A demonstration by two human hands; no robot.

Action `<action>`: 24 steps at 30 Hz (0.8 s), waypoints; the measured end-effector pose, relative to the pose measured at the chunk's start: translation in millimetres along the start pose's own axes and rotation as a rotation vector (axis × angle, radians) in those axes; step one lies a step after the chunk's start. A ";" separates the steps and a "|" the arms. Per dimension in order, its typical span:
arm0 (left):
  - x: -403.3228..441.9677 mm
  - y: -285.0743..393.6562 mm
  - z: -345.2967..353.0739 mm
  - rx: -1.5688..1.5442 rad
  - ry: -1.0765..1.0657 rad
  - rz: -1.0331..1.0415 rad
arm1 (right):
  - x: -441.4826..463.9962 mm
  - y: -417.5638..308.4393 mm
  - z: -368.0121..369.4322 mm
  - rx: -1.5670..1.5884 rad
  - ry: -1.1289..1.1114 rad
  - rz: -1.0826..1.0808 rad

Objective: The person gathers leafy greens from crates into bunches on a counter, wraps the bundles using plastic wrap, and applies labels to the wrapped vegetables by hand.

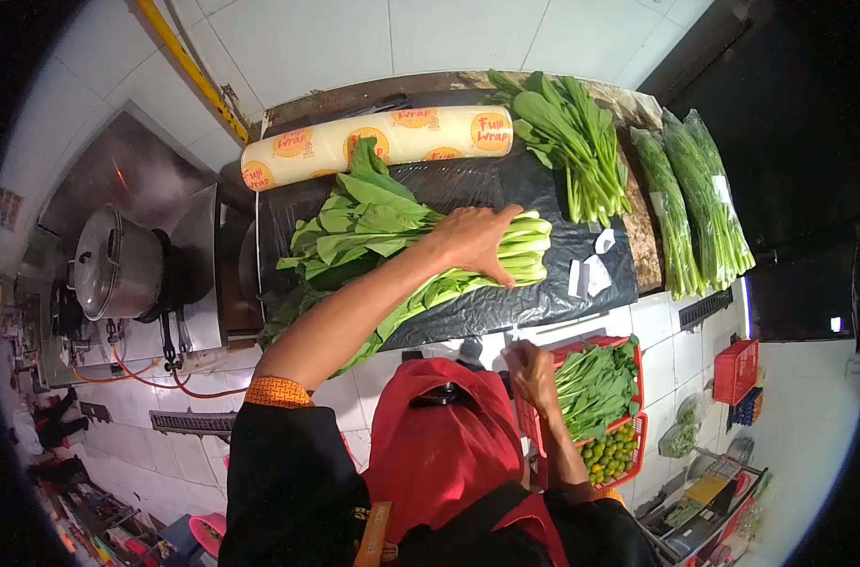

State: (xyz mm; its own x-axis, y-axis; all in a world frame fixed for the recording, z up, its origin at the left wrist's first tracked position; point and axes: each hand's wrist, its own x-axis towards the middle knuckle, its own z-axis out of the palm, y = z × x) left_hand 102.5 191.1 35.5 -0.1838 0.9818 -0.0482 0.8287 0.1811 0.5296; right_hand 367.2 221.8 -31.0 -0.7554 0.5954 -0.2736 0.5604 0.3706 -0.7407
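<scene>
My left hand (475, 243) lies over the pale green stalks of a bunch of leafy greens (383, 222), its thumb and fingers curved round them near the cut ends. The bunch rests on a table covered in black plastic (449, 326), leaves to the left and stalk ends to the right. At the table's near edge my right hand (531, 374) is closed, its fingers pressed together. Whatever it may hold is too small or hidden to name. Small white paper pieces (595, 274) lie on the plastic right of the bunch.
A large roll of plastic wrap (378, 142) lies along the back. More leafy greens (581, 142) and bagged greens (699, 198) are at the right. Below stand red crates with greens (595, 387) and green citrus fruits (611, 455). A lidded pot (118, 262) is on the stove at left.
</scene>
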 end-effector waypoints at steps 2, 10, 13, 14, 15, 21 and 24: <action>1.3 -0.2 0.3 -0.003 -0.022 -0.014 | -7.5 15.2 4.9 0.010 0.003 -0.143; 6.8 -11.9 0.5 0.061 0.081 0.040 | -4.3 -47.2 -77.0 0.832 -0.362 0.143; 17.4 -21.8 1.7 0.066 0.076 0.061 | 41.3 -95.0 -83.8 1.150 -0.368 -0.010; 24.6 -32.8 6.6 0.007 0.072 0.085 | 60.0 -110.9 -82.0 1.272 -0.357 -0.028; 36.8 -50.7 12.9 -0.036 -0.011 0.099 | 79.8 -124.8 -79.5 1.364 -0.337 0.049; 14.1 -35.6 -49.7 -0.690 -0.068 -0.065 | 168.3 -139.1 -65.8 1.566 -0.385 0.228; 1.0 -53.0 -39.6 -0.912 -0.074 -0.092 | 193.0 -137.6 -59.7 1.569 -0.352 0.284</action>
State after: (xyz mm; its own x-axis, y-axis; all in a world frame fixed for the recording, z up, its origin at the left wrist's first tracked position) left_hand 37.5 180.2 41.0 -0.1683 0.9725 -0.1610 0.0684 0.1745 0.9823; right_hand 164.6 328.2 54.8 -0.8534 0.2498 -0.4575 -0.0221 -0.8942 -0.4471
